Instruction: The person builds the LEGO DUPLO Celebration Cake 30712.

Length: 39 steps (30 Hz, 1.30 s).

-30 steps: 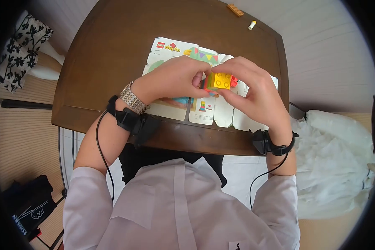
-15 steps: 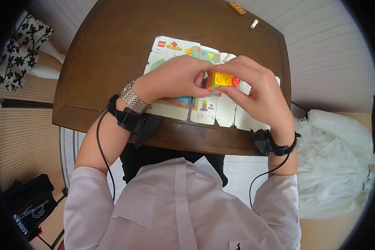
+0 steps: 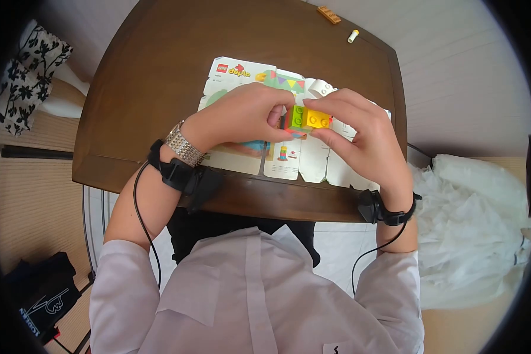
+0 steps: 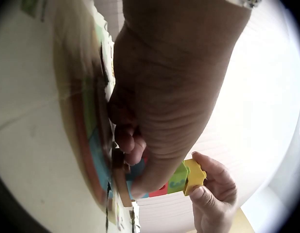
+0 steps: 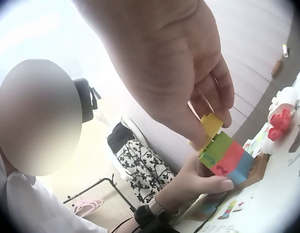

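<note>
A stack of Duplo bricks stands over the printed cardboard sheet (image 3: 277,168): a blue brick (image 5: 242,170), a red brick (image 5: 229,160) marked 2 and a green brick (image 5: 215,151), on a brown base (image 5: 259,169). My left hand (image 3: 248,111) grips the lower stack, its thumb along the blue brick in the right wrist view. My right hand (image 3: 366,133) pinches a yellow brick (image 3: 318,120) between thumb and fingers. This yellow brick sits tilted and shifted at the green brick's top, where two green studs show in the head view.
A white rounded piece (image 3: 321,88) and a red piece (image 5: 280,125) lie beyond my right hand on the sheet. Near the table's far edge are a brown brick (image 3: 329,15) and a small white-and-yellow cylinder (image 3: 353,36). Crumpled white plastic (image 3: 472,236) is at the right.
The yellow brick has shifted right and tilted in my right hand, so green studs now show beside it. My left hand keeps its grip on the stack.
</note>
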Each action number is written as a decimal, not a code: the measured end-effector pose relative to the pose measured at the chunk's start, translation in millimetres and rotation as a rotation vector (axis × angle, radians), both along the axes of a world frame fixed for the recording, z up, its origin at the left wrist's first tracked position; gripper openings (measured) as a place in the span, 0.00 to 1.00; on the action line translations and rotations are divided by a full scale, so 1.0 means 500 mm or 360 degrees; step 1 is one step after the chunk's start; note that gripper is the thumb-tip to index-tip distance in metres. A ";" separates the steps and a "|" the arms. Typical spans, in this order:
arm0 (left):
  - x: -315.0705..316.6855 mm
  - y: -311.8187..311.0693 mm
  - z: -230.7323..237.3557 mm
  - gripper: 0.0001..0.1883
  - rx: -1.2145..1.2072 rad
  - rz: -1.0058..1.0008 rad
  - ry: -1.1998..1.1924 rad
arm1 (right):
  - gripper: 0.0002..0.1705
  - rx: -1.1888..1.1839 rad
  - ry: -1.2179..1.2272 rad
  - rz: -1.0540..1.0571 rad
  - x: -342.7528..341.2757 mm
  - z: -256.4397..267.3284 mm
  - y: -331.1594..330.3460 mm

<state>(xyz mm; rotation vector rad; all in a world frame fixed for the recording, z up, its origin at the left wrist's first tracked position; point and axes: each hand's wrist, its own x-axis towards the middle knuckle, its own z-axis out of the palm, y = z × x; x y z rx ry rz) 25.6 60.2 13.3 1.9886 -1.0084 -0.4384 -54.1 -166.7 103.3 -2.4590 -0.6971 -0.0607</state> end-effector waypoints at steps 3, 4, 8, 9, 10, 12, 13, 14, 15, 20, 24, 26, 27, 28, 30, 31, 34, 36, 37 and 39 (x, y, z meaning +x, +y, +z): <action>0.000 0.004 -0.002 0.19 -0.0078 0.0060 0.0025 | 0.24 0.0136 -0.0014 0.0042 0.004 -0.015 0.008; 0.001 0.004 -0.004 0.18 -0.0092 0.0053 0.0035 | 0.24 0.0246 0.0006 0.0050 0.006 -0.019 0.012; 0.000 0.003 0.001 0.17 -0.0090 0.0040 0.0062 | 0.24 0.0137 -0.0035 -0.0012 0.006 -0.021 0.012; 0.000 0.003 0.001 0.17 -0.0089 0.0041 0.0065 | 0.24 0.0079 -0.0051 -0.0008 0.005 -0.015 0.010; 0.001 0.004 0.001 0.17 -0.0075 0.0033 0.0030 | 0.24 0.0021 -0.0068 -0.0004 0.005 -0.012 0.010; -0.001 0.005 -0.002 0.17 -0.0058 0.0026 0.0005 | 0.24 -0.0010 -0.0089 0.0008 0.004 -0.013 0.012; -0.002 0.005 -0.003 0.18 -0.0064 0.0031 0.0007 | 0.24 -0.0043 -0.0118 0.0019 0.003 -0.012 0.012; -0.003 0.003 -0.004 0.21 -0.0072 0.0035 0.0007 | 0.24 -0.0044 -0.0114 0.0016 0.003 -0.009 0.015; -0.004 0.003 -0.002 0.21 -0.0072 0.0031 0.0011 | 0.24 -0.0089 -0.0094 0.0016 0.003 -0.005 0.019; -0.008 0.002 0.006 0.19 -0.0134 0.0052 0.0079 | 0.24 -0.0198 -0.0204 0.0103 0.016 -0.002 0.022; -0.005 0.002 0.010 0.19 -0.0113 0.0026 0.0081 | 0.24 -0.0152 -0.0136 0.0060 0.015 -0.003 0.020; -0.007 0.002 0.016 0.15 -0.0082 0.0048 0.0100 | 0.23 -0.0123 -0.0095 0.0028 0.019 -0.010 0.010; -0.006 0.002 0.015 0.15 -0.0091 0.0042 0.0085 | 0.21 0.0058 0.0007 0.0075 0.028 -0.014 -0.003; -0.004 0.002 0.011 0.15 -0.0068 0.0038 0.0062 | 0.19 0.0239 0.0108 0.0123 0.039 -0.018 -0.018; -0.002 0.002 0.011 0.16 -0.0052 0.0039 0.0035 | 0.17 0.0423 0.0190 -0.0178 0.075 -0.032 -0.056; -0.002 0.002 0.012 0.18 -0.0052 0.0040 0.0023 | 0.15 0.0618 0.0284 -0.0482 0.091 -0.042 -0.075; -0.003 0.000 0.015 0.21 -0.0047 0.0041 0.0029 | 0.12 0.0272 0.0284 -0.0727 0.129 -0.069 -0.124; -0.005 0.000 0.015 0.21 -0.0040 0.0049 0.0049 | 0.12 0.0131 0.0301 -0.0708 0.125 -0.075 -0.117; -0.006 0.000 0.014 0.21 -0.0044 0.0052 0.0062 | 0.13 -0.0010 0.0337 -0.0684 0.120 -0.080 -0.111; -0.005 0.001 0.014 0.20 -0.0044 0.0051 0.0080 | 0.16 0.0023 0.0396 -0.0690 0.113 -0.091 -0.104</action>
